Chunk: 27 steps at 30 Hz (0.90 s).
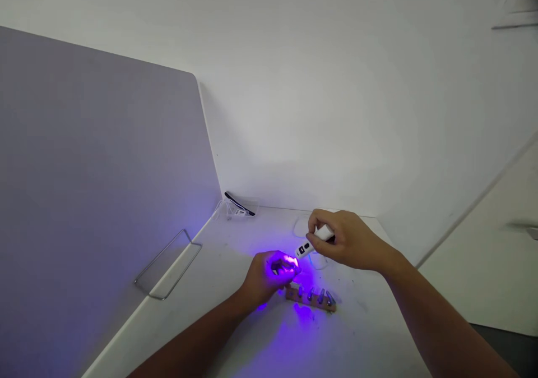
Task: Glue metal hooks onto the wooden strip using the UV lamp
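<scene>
My right hand (342, 238) grips a white handheld UV lamp (305, 249) with a small dark display, its end tilted down to the left. Violet light from it falls on the fingers of my left hand (269, 277), which are pinched together just below the lamp. Glare hides what those fingers hold, if anything. Close by, on the right, a narrow wooden strip (305, 298) lies on the white table (361, 327). Several glossy false nails (321, 296) stand along it in a row.
At the back left corner sits a clear plastic tray (252, 205) with a black-and-white slim item (239, 204) across it. A bent metal wire frame (168, 266) stands at the table's left edge against a grey partition (101, 159). A white wall (319, 97) rises behind.
</scene>
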Available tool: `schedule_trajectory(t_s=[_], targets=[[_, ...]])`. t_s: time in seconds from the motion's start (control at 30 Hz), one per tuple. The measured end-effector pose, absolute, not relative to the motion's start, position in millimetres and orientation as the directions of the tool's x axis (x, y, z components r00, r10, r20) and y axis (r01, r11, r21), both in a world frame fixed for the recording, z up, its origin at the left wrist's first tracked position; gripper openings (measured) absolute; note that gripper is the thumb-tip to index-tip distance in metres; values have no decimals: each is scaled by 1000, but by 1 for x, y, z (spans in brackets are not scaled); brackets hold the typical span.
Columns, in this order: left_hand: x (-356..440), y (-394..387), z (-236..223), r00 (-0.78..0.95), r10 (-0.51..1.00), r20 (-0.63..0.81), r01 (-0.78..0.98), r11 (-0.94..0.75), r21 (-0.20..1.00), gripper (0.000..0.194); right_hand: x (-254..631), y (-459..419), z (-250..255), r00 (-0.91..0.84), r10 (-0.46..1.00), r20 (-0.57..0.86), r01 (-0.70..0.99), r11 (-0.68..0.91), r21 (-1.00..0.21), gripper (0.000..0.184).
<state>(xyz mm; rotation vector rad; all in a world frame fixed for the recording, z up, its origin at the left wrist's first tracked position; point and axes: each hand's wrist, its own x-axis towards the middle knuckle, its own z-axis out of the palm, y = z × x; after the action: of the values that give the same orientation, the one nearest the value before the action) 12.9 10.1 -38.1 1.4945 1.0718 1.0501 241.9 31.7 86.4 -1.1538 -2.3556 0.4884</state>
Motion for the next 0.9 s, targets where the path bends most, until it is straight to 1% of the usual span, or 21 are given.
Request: schedule_trajectory(t_s=[0.1,0.23,0.3,0.37,0.47,0.53,0.63,0.7,0.8,0.9], targets=[[14,8,-33,237,966,99,126,-132,983,23,238,31,85,-533,805,261,611,580,-539,17],[14,8,-35,210,975,67,146,-99,984,23,236,29,81,-563,790,242,588,589,-554,15],[13,10,-38,195,976,97,151,-127,980,20,237,29,79,-595,772,222,578,604,-549,16],[12,12,-41,187,973,131,145,-160,976,17,240,31,78,-636,744,204,565,629,-533,13],[12,13,-44,190,973,132,139,-159,977,17,245,34,77,-670,715,199,550,658,-514,7],[12,13,-44,199,972,124,151,-155,976,20,248,36,79,-653,728,210,570,655,-496,6],[12,13,-43,214,971,108,174,-147,974,25,248,37,82,-578,780,238,637,614,-465,5],[11,13,-42,231,967,107,179,-150,972,26,245,37,83,-532,806,259,662,587,-466,8],[11,13,-39,241,962,128,160,-170,972,28,240,35,83,-502,814,291,657,578,-484,13],[12,12,-39,223,970,102,141,-135,981,28,237,33,81,-536,790,298,617,608,-500,13]])
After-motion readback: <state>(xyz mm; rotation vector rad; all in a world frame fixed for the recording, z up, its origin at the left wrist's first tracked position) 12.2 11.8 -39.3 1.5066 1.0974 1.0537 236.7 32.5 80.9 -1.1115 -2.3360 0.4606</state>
